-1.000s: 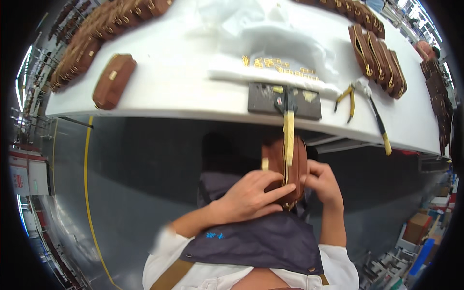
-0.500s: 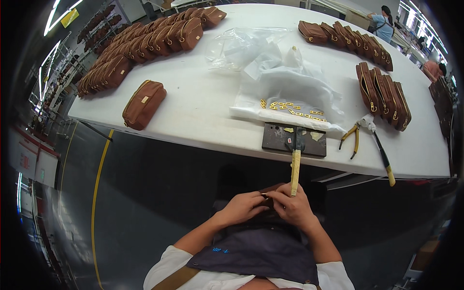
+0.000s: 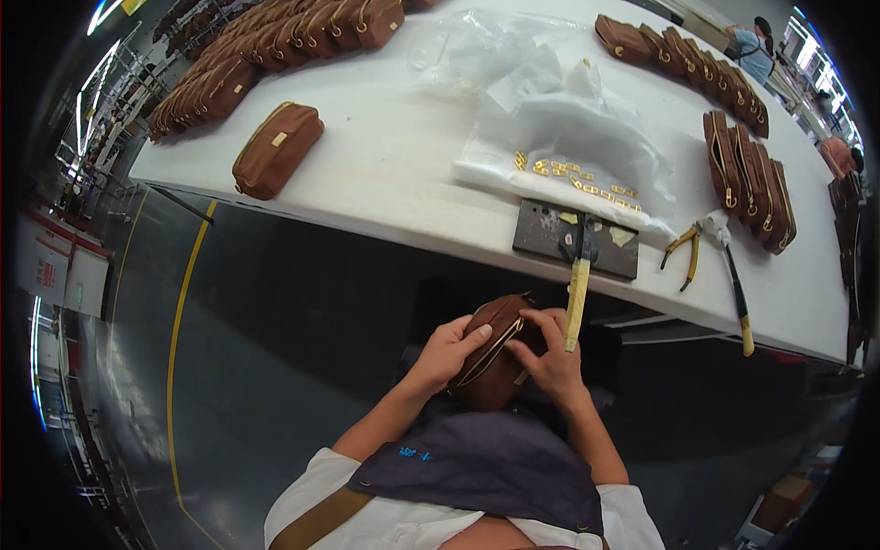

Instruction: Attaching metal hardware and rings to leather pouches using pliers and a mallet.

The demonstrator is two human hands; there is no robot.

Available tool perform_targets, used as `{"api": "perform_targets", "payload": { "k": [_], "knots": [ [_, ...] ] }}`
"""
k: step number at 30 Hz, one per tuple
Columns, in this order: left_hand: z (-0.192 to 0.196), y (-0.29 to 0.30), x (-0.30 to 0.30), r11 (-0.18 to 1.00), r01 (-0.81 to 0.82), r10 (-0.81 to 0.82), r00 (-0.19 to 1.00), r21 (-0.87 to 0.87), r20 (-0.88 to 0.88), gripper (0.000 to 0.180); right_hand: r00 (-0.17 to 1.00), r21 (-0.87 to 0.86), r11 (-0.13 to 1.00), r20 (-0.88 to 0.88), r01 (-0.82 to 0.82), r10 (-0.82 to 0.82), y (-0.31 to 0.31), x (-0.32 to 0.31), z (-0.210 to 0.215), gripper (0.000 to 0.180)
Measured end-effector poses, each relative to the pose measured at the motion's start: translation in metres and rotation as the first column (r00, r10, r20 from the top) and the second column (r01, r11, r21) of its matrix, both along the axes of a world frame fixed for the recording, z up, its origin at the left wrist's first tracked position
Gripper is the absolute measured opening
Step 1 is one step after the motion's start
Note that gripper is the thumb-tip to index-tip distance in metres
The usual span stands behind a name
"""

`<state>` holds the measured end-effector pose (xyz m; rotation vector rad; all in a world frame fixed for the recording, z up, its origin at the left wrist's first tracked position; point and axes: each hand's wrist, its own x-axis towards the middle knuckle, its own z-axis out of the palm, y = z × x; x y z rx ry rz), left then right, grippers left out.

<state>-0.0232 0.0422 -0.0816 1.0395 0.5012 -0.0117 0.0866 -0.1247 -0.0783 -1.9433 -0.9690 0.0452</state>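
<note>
Nothing legible, blue apron lettering (image 3: 414,453) included

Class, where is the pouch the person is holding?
In the head view, the pouch is just right of centre, between the left hand and right hand, below the front edge of the table.

Place: I am in a bag workshop, likely a factory floor.
Stock: rows of brown zippered pouches (image 3: 293,38) on my long white table (image 3: 394,188), resembling the brown gold-zipped pouch (image 3: 490,374) I hold.
Fittings: loose gold-coloured metal pieces (image 3: 587,186) on crumpled translucent plastic (image 3: 568,119).
Floor: grey, with a painted yellow line (image 3: 186,302).
Beyond: a person in light blue (image 3: 755,61).
</note>
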Motion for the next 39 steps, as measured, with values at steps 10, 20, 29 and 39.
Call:
{"api": "perform_targets", "payload": {
  "k": [10, 20, 29, 39],
  "knots": [
    [0.004, 0.002, 0.007, 0.992, 0.078, -0.079, 0.997, 0.101, 0.0, 0.029, 0.979, 0.147, 0.977, -0.154, 0.153, -0.131, 0.006, 0.011, -0.009, 0.012],
    [-0.009, 0.008, 0.002, 0.94, 0.142, -0.11, 0.987, 0.309, -0.119, 0.037, 0.934, 0.06, 0.986, 0.332, -0.157, 0.128, 0.009, -0.029, -0.018, 0.014],
    [-0.007, 0.026, -0.002, 0.864, 0.389, -0.314, 0.913, 0.321, -0.261, 0.039, 0.909, 0.055, 0.995, 0.412, -0.088, 0.057, 0.011, -0.026, -0.03, 0.013],
    [0.004, 0.046, 0.004, 0.86, 0.399, -0.328, 0.91, 0.319, -0.254, 0.037, 0.959, 0.061, 0.998, 0.28, 0.034, -0.049, 0.029, -0.025, -0.026, 0.012]
  ]
}}
